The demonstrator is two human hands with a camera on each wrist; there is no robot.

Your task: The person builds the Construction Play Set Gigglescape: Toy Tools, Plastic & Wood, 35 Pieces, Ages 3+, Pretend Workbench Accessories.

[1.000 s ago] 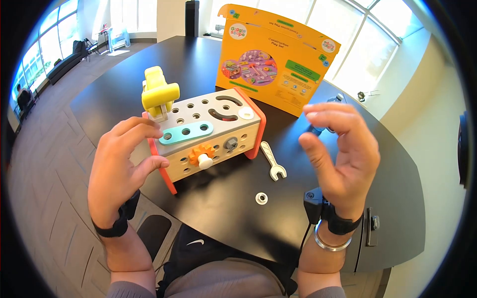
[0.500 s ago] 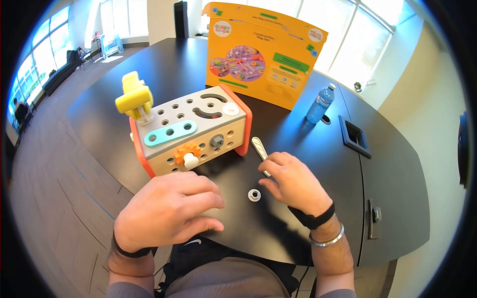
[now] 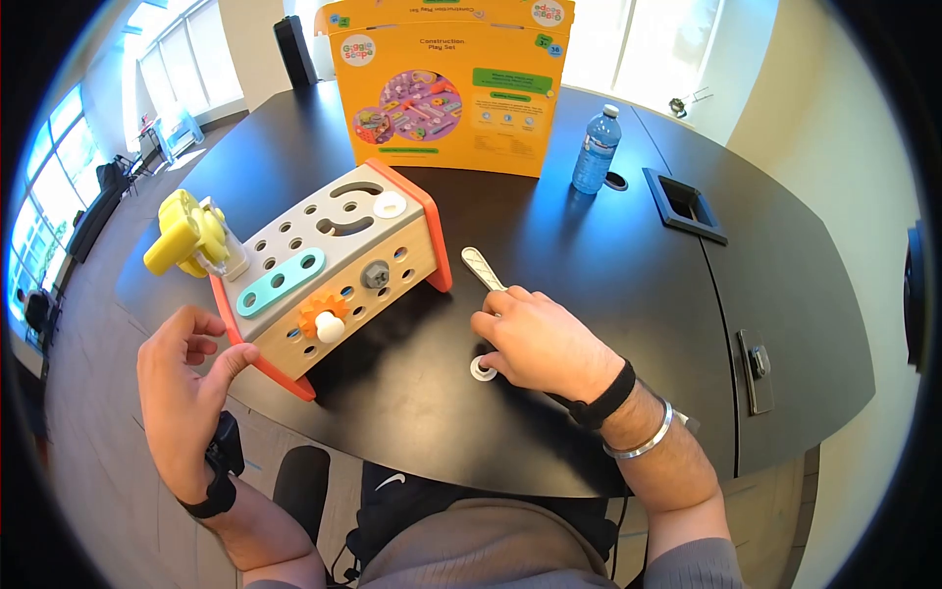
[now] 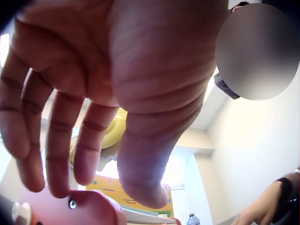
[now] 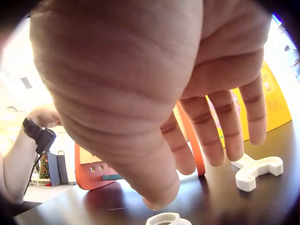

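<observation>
A wooden toy workbench (image 3: 378,245) with red end panels stands on the dark table. A turquoise strip (image 3: 282,283) lies along its top, and an orange gear (image 3: 316,312) with a white peg and a grey bolt (image 3: 376,275) are on its front. My left hand (image 3: 191,402) is beside the bench's left end, thumb and fingers apart, near a chunky yellow piece (image 3: 186,236). My right hand (image 3: 549,339) reaches down over a white nut (image 3: 482,369), its thumb right above it. It partly covers a white toy wrench (image 3: 479,267); the wrench's forked end (image 5: 260,172) shows in the right wrist view.
Behind the bench stands a large yellow-orange play set box (image 3: 442,108). A blue-tinted water bottle (image 3: 596,152) is at the back right, near a square black table recess (image 3: 685,206). A metal latch (image 3: 756,363) is set into the table's right part.
My right hand has come down from raised in the air to the nut and wrench. My left hand dipped to the front, then moved back to the bench's left end. The head view has shifted.
</observation>
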